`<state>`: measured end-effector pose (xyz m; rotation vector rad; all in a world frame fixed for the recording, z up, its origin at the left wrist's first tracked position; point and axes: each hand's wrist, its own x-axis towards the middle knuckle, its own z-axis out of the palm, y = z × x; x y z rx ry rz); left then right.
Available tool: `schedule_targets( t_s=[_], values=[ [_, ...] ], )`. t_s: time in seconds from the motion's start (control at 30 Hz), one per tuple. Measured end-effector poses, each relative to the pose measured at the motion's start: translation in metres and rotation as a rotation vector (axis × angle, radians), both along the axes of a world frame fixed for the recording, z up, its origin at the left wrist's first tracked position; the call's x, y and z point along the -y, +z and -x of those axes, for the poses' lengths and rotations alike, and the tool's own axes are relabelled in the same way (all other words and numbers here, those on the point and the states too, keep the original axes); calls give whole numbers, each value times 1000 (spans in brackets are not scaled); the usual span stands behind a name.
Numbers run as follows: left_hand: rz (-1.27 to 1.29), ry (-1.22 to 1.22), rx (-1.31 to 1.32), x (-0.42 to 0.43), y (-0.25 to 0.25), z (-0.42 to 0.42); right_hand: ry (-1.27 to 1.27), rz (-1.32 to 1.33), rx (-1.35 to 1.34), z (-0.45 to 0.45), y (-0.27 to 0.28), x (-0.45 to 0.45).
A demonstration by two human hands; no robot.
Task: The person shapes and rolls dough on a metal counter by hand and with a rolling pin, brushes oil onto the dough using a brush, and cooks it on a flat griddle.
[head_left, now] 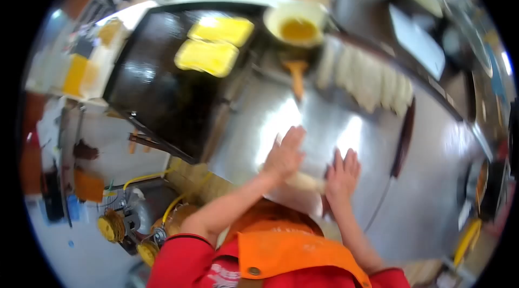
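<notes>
My left hand [285,154] lies palm down over the steel worktop [243,136], its fingers stretched forward. To its right, my right hand [343,173] is also flat with the fingers apart. A pale piece of dough [305,182] shows between the two hands, near the worktop's front edge. My hands partly cover it, and I cannot tell how firmly they touch it. Ahead of my hands lies a brush with an orange-brown handle [297,80], below a bowl [273,19] of amber liquid.
Two yellow flatbreads [208,57] lie on a black griddle [157,82] at the left. A row of pale dough strips [367,77] sits at the back right. Beside it lies a long dark stick [403,142]. Yellow hoses [143,178] run below the griddle.
</notes>
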<state>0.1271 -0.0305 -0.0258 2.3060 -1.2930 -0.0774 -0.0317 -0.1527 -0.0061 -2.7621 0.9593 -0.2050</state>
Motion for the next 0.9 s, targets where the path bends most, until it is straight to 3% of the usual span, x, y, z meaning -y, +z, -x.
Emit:
schedule_targets(
  t_s=[0.13,0.27,0.33,0.43,0.9],
  values=[
    [-26,-56,111,2,6,-5,-8,-13,54,-5,2,4],
    [-8,-49,-21,10,25,-4,-7,-189,170,6,2,17],
    [-25,-3,-89,24,37,13,-18,-64,105,-3,-2,11],
    [-87,-100,72,36,28,37,-13,-26,80,-7,-1,9],
    [-71,-104,75,41,21,28,-43,-125,99,-7,-2,9]
  ],
)
